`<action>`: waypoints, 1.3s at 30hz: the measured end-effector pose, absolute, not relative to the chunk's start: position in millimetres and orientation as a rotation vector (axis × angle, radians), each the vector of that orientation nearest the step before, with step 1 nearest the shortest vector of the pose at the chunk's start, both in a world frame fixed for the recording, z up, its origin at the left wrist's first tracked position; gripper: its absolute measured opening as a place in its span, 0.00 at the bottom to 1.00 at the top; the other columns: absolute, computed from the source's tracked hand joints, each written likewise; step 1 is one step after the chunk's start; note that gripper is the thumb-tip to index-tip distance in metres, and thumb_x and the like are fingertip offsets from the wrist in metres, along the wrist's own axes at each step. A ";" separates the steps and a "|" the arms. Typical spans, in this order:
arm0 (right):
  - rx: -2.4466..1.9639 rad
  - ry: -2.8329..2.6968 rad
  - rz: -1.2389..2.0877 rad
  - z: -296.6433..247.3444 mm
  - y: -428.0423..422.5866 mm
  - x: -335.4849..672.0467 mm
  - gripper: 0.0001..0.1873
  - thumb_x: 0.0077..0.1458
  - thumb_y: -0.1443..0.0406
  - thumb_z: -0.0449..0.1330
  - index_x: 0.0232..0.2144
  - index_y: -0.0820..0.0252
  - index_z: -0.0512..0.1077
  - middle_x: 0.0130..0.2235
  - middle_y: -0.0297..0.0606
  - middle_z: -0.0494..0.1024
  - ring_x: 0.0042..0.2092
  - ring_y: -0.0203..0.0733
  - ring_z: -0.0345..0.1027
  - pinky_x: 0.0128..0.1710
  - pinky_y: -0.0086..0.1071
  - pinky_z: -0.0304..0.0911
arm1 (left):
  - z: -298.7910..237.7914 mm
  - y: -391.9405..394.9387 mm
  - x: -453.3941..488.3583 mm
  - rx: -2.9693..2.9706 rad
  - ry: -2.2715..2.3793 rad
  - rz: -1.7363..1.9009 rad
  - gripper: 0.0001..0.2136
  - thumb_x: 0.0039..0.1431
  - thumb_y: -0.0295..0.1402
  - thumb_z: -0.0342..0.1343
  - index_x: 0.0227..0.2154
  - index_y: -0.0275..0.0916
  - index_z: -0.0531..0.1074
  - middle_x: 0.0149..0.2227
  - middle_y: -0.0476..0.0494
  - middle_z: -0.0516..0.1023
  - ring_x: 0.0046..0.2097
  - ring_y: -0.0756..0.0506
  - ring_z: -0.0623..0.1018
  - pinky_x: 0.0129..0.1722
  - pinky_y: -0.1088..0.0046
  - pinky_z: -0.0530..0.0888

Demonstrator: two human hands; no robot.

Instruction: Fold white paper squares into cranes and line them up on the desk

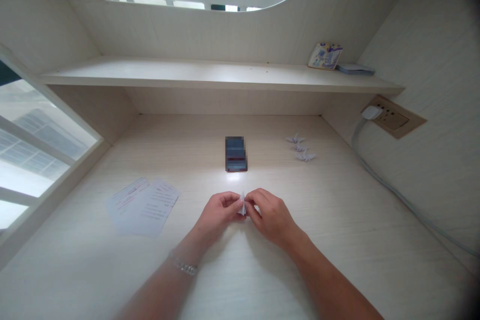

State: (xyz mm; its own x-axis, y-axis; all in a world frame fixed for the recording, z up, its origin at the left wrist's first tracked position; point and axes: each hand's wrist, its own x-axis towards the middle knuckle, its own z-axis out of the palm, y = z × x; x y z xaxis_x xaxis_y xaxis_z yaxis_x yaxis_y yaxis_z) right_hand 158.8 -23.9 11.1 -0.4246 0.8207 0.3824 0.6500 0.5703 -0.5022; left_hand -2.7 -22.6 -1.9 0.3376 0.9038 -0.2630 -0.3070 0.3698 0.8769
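Both hands meet over the middle of the pale wooden desk (337, 240). Between them stands a small folded piece of white paper (242, 204), pinched from the left by my left hand (217, 213) and from the right by my right hand (270, 215). Fingers of both hands are curled tight on the paper. A thin bracelet (183, 266) circles my left wrist. Just beyond the hands lies a dark phone (236, 153), flat on the desk. Three small folded paper cranes (301, 148) sit in a row at the right back of the desk.
Two printed sheets (144, 205) lie overlapped on the desk's left. A shelf (210, 76) runs across the back with a small packet (324, 55) and a flat item at its right end. A wall socket (392, 119) with a white cable is on the right wall.
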 end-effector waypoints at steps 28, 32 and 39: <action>-1.062 -2.117 0.330 3.4 -20.4 159.8 0.12 0.56 0.72 0.51 0.33 0.56 0.74 0.36 0.39 0.77 0.37 0.39 0.69 0.38 0.31 0.64 | -4.4 -21.3 -1.0 0.904 0.936 1.003 0.12 0.47 0.38 0.61 0.27 0.32 0.73 0.27 0.43 0.74 0.30 0.49 0.73 0.31 0.73 0.71; -1.063 -2.017 0.457 3.0 -21.5 157.6 0.12 0.55 0.71 0.53 0.36 0.55 0.74 0.37 0.39 0.76 0.38 0.40 0.69 0.39 0.32 0.65 | -7.3 -21.5 0.4 0.941 0.955 1.069 0.11 0.48 0.38 0.60 0.29 0.33 0.73 0.27 0.44 0.74 0.30 0.49 0.73 0.32 0.74 0.71; -1.177 -1.748 0.666 7.7 -26.3 148.8 0.06 0.54 0.67 0.56 0.32 0.57 0.73 0.31 0.37 0.74 0.31 0.38 0.68 0.28 0.29 0.65 | -6.0 -22.3 2.8 1.060 1.004 1.187 0.08 0.51 0.35 0.58 0.30 0.35 0.72 0.30 0.45 0.74 0.33 0.49 0.73 0.33 0.74 0.72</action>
State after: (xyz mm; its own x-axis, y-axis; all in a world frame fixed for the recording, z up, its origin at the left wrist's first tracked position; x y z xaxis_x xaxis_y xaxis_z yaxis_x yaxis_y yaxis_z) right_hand 148.8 -26.3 7.7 -0.1438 0.9142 0.3789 0.4304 0.4025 -0.8079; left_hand 2.8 -22.3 -6.0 0.1084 0.9931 -0.0439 -0.2084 0.0659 0.9758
